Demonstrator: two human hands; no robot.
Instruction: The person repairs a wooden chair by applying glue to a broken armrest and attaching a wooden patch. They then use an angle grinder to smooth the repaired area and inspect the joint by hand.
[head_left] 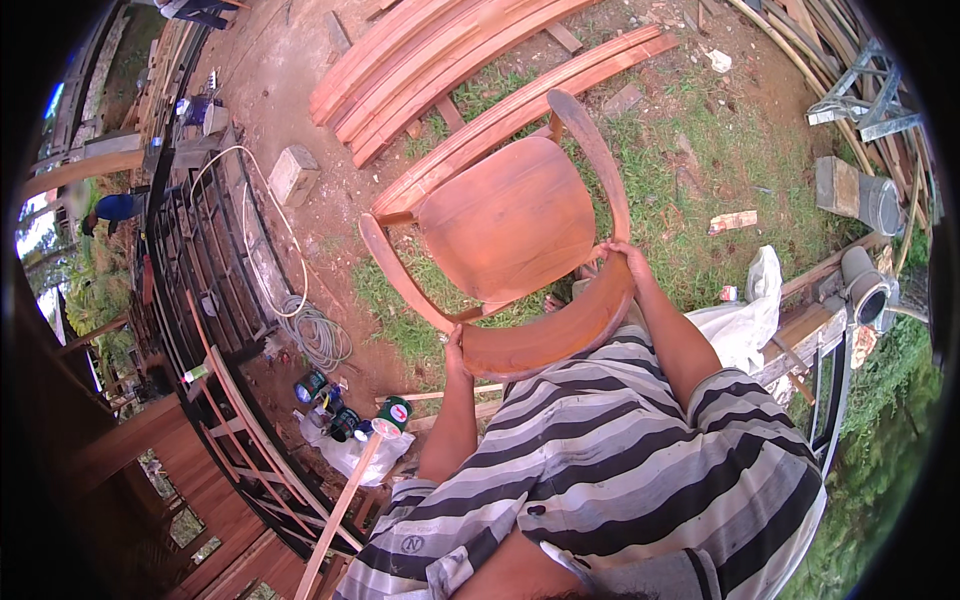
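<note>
A brown wooden armchair is right in front of me, its curved backrest close to my striped shirt and its seat beyond. Both curved armrests reach away from me. My left hand is closed round the left end of the backrest, where the armrest joins it. On the other side my right hand grips the chair at the matching joint on the right. Fingers of both hands are partly hidden behind the wood. The chair's legs are mostly out of sight under the seat.
Stacked reddish planks lie beyond the chair on grass and dirt. To the left are a coiled hose, a concrete block and paint cans on a plastic sheet. A white sack and a metal bucket are at the right.
</note>
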